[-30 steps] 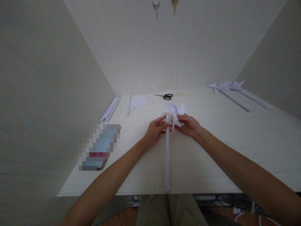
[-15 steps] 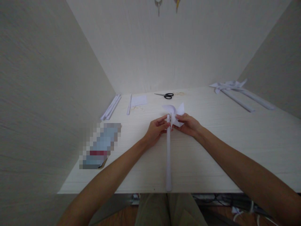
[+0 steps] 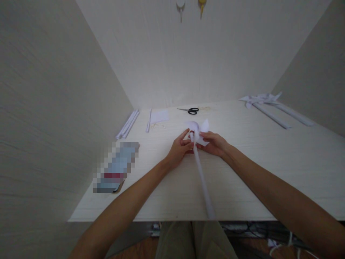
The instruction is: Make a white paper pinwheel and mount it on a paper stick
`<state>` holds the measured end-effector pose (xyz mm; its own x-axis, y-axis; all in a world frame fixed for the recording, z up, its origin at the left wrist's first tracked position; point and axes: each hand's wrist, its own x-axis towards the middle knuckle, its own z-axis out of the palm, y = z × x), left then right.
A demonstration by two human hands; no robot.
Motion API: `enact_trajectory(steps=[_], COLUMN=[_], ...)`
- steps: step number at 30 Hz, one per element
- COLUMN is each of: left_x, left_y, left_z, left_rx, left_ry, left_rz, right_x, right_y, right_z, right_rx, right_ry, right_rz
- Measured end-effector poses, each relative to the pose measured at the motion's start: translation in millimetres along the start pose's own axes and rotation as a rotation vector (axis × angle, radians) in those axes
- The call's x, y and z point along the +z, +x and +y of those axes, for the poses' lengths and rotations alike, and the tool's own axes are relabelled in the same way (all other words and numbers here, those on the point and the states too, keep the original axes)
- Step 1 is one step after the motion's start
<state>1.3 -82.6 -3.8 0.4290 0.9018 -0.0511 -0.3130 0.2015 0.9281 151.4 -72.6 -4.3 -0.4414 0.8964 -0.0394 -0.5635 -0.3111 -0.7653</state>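
A white paper pinwheel head (image 3: 198,128) sits at the top of a long rolled white paper stick (image 3: 202,183) that runs toward the table's near edge. My left hand (image 3: 179,149) pinches the top of the stick from the left, fingers closed around it. My right hand (image 3: 214,143) grips the pinwheel head from the right, fingers closed on the paper. Both hands meet over the middle of the white table (image 3: 269,158).
Black-handled scissors (image 3: 189,110) lie at the back. Several rolled paper sticks (image 3: 127,124) and a small paper sheet (image 3: 159,116) lie back left. Finished pinwheels (image 3: 269,102) lie back right. A blurred flat object (image 3: 115,167) rests near the left edge. Walls enclose three sides.
The stick's lower end has swung to the right, so it now lies slanted. Both hands stay at its top with the pinwheel head.
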Motion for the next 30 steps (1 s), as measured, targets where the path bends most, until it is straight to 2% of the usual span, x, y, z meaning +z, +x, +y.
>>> enact_trajectory(steps=[8, 21, 30], left_x=[1.4, 2.8, 2.9], left_y=[-1.1, -2.3, -1.8], left_z=[1.9, 2.6, 1.5], left_rx=[0.019, 0.017, 0.02], left_ry=[0.036, 0.074, 0.065], left_rz=[-0.019, -0.063, -0.061], right_x=[-4.8, -5.0, -4.8], right_y=[0.6, -0.7, 0.1], right_z=[-0.4, -0.8, -1.1], right_rx=[0.037, 0.008, -0.014], right_ry=[0.04, -0.023, -0.05], right_rz=[0.044, -0.049, -0.011])
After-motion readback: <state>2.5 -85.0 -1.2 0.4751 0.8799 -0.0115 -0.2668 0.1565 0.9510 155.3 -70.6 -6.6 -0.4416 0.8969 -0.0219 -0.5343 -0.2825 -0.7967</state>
